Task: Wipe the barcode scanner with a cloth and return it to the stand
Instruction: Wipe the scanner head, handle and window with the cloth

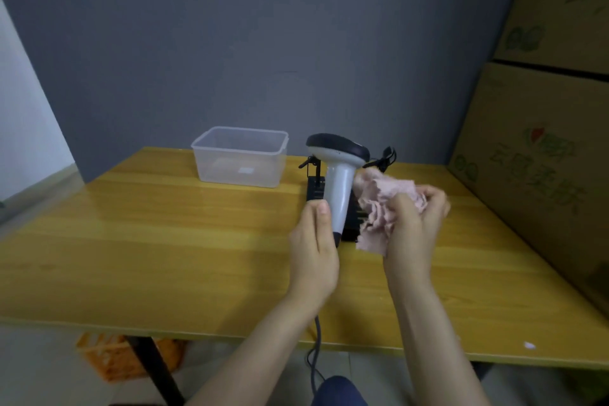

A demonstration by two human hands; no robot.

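A grey barcode scanner with a black top stands upright above the wooden table. My left hand grips the lower end of its handle. My right hand holds a crumpled pink cloth against the right side of the handle. The black stand sits on the table right behind the scanner, mostly hidden by it and the cloth. The scanner's grey cable hangs down past the table's front edge.
A clear plastic box stands on the table to the left of the stand. Stacked cardboard boxes rise along the right side. A grey wall backs the table. An orange crate sits under the table.
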